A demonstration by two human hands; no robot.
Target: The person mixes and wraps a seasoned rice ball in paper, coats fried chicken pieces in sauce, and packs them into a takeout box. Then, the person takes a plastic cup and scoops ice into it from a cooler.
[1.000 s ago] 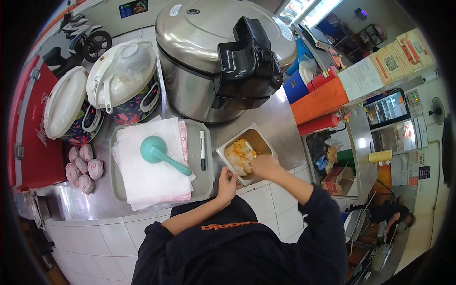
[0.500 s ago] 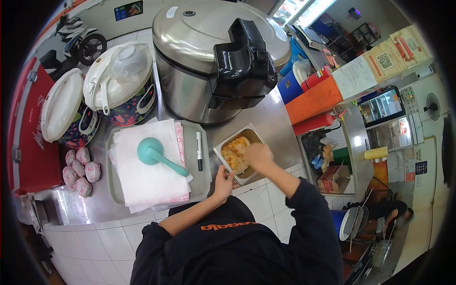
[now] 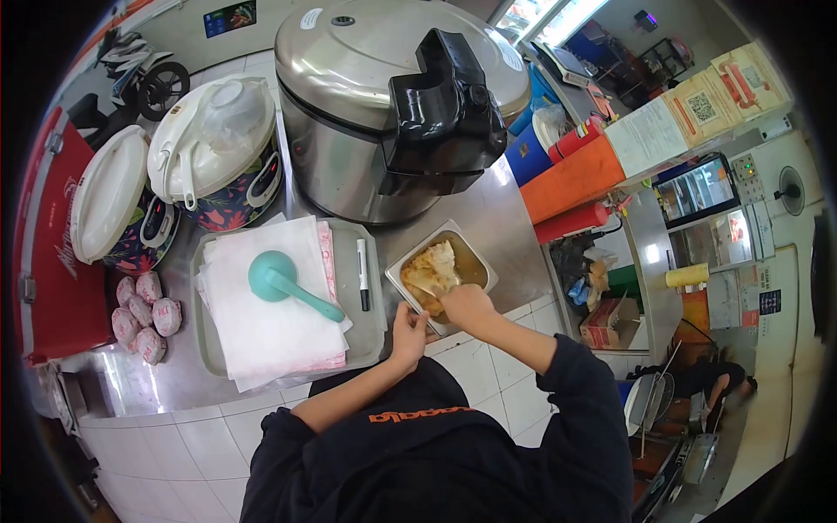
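A rectangular metal food pan (image 3: 490, 277) holds a yellow-orange, saucy food (image 3: 420, 272) with a pale lump at its far side. My left hand (image 3: 408, 331) grips the pan's near left corner, thumb at the rim. Over the pan's near side, my right hand (image 3: 466, 307) is closed, fingers down toward the food; what it holds is mostly hidden by the hand. Left of the pan, a black-and-white marker (image 3: 363, 275) lies on a grey tray (image 3: 377, 327). White paper sheets (image 3: 253, 336) are stacked on that tray, with a teal ladle (image 3: 277, 277) on top.
A large steel rice cooker (image 3: 336, 148) stands behind the pan. Two floral lidded pots (image 3: 218, 205) and several small wrapped bundles (image 3: 148, 314) are at the left, beside a red box (image 3: 57, 253). A person (image 3: 711, 383) bends down at far right.
My right hand has moved down and slightly left, toward the pan's near edge. The food has shifted, with a pale lump now at the far side. My left hand stays at the corner.
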